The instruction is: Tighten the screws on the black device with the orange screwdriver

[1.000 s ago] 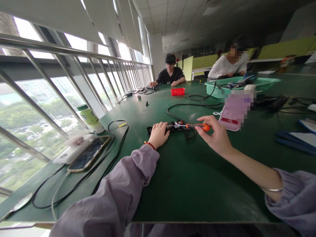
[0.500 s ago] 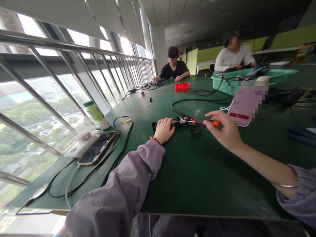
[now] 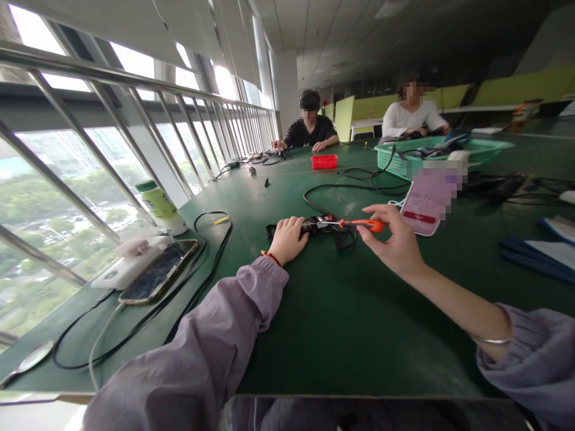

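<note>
My left hand (image 3: pixel 288 240) is wrapped over a black device (image 3: pixel 309 228) with a cable, pressing it on the green table (image 3: pixel 314 335). Small metal and orange parts show at the device's right end. In my right hand (image 3: pixel 398 242) is a screwdriver (image 3: pixel 362 225) with an orange and black handle, held near its end by thumb and fingers. The screwdriver's shaft points left, and its tip meets the open part of the device, though the exact contact point is too small to tell.
A phone (image 3: pixel 422 206) stands behind my right hand, near a green basket (image 3: pixel 395 163). Further back is a red box (image 3: pixel 324 161). At left are a bottle (image 3: pixel 162 206), another phone (image 3: pixel 159 272), cables and a spoon (image 3: pixel 35 357). Two people sit across the table.
The view has turned slightly right, so things appear shifted left. Both hands keep their holds on the device and the screwdriver.
</note>
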Action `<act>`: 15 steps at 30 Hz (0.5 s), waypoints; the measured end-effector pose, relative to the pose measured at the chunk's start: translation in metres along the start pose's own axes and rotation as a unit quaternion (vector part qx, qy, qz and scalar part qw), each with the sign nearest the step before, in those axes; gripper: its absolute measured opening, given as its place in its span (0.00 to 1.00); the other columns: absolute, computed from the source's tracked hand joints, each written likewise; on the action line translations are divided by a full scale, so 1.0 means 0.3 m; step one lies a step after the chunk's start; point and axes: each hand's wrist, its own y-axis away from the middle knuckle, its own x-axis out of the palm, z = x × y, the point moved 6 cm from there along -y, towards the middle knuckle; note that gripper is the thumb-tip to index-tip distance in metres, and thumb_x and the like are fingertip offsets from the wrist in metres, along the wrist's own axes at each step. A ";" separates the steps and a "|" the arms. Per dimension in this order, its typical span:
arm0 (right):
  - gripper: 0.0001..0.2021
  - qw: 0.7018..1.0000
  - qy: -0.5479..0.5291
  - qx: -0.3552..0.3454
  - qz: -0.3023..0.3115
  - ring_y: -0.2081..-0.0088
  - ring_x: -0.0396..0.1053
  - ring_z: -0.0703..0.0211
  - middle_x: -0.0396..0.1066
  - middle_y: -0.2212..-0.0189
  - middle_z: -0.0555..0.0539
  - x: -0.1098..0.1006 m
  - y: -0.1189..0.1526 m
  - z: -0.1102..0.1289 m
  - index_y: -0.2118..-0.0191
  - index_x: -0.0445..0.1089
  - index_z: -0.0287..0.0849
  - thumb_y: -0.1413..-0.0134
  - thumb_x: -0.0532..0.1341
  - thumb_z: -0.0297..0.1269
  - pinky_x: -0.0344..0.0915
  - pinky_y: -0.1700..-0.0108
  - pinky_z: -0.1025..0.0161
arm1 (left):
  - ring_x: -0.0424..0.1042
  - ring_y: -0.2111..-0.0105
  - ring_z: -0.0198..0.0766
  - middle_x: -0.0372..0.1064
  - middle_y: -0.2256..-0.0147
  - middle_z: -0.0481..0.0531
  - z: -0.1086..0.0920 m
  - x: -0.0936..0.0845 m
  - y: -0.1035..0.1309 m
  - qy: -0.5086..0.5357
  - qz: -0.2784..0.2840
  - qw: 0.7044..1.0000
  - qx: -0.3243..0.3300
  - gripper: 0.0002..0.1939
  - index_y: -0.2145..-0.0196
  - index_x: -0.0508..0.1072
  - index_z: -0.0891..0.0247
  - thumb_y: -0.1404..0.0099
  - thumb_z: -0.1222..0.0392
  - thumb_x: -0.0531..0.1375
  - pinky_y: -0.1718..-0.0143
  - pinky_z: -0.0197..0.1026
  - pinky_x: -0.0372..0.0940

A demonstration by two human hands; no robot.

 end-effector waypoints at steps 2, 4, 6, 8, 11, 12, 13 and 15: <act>0.16 1.000 -0.009 -0.020 -0.022 0.63 0.69 0.57 0.68 0.67 0.48 -0.007 -0.003 0.006 0.56 0.63 0.44 0.53 0.60 0.35 0.66 0.60 0.59 | 0.61 0.53 0.44 0.64 0.54 0.56 0.000 -0.001 0.000 0.006 -0.006 1.000 0.003 0.20 0.48 0.62 0.64 0.36 0.56 0.50 0.47 0.46 0.54; 0.15 1.000 -0.012 -0.022 -0.016 0.63 0.69 0.56 0.68 0.67 0.48 -0.003 -0.004 0.008 0.56 0.63 0.44 0.53 0.60 0.34 0.66 0.60 0.60 | 0.61 0.52 0.44 0.63 0.52 0.57 -0.002 -0.002 0.002 0.013 -0.013 1.000 0.003 0.20 0.47 0.61 0.64 0.36 0.56 0.50 0.46 0.47 0.53; 0.12 1.000 -0.008 -0.008 0.009 0.66 0.69 0.58 0.68 0.69 0.49 0.007 -0.002 0.005 0.58 0.64 0.44 0.51 0.60 0.37 0.66 0.64 0.61 | 0.60 0.51 0.44 0.62 0.50 0.57 -0.005 -0.002 0.008 0.017 -0.020 1.000 0.001 0.21 0.47 0.61 0.64 0.35 0.56 0.50 0.45 0.47 0.53; 0.10 1.000 -0.003 0.009 0.025 0.68 0.69 0.58 0.69 0.70 0.49 0.013 0.000 0.001 0.61 0.65 0.44 0.50 0.59 0.39 0.65 0.66 0.62 | 0.60 0.50 0.45 0.62 0.50 0.57 -0.005 -0.011 0.013 0.023 -0.032 0.999 -0.006 0.20 0.47 0.61 0.65 0.35 0.55 0.50 0.44 0.47 0.52; 0.10 1.000 0.006 0.015 0.009 0.67 0.69 0.58 0.70 0.68 0.48 0.006 -0.001 -0.002 0.61 0.65 0.44 0.49 0.59 0.39 0.65 0.66 0.62 | 0.61 0.49 0.43 0.64 0.51 0.56 0.019 -0.072 0.005 0.060 -0.088 0.994 -0.039 0.17 0.50 0.64 0.65 0.35 0.57 0.51 0.45 0.47 0.54; 0.10 1.000 0.006 0.013 0.003 0.67 0.69 0.58 0.70 0.67 0.48 0.004 -0.002 -0.003 0.61 0.65 0.44 0.50 0.59 0.39 0.65 0.65 0.62 | 0.62 0.50 0.42 0.64 0.52 0.56 0.036 -0.114 -0.003 0.083 -0.122 0.988 -0.055 0.16 0.51 0.65 0.65 0.35 0.59 0.51 0.46 0.47 0.56; 0.10 1.000 0.006 0.012 0.002 0.66 0.69 0.58 0.70 0.67 0.48 0.003 -0.003 -0.003 0.61 0.65 0.44 0.50 0.59 0.38 0.65 0.65 0.62 | 0.64 0.52 0.41 0.65 0.53 0.55 0.054 -0.168 -0.014 0.111 -0.160 0.979 -0.065 0.14 0.53 0.66 0.64 0.35 0.60 0.51 0.47 0.46 0.58; 0.09 1.000 0.003 0.019 0.009 0.66 0.69 0.58 0.70 0.67 0.48 0.007 -0.004 -0.007 0.61 0.65 0.43 0.50 0.59 0.38 0.64 0.66 0.63 | 0.66 0.55 0.37 0.68 0.58 0.54 0.087 -0.314 -0.033 0.188 -0.251 0.948 -0.062 0.10 0.58 0.68 0.65 0.36 0.64 0.51 0.50 0.44 0.61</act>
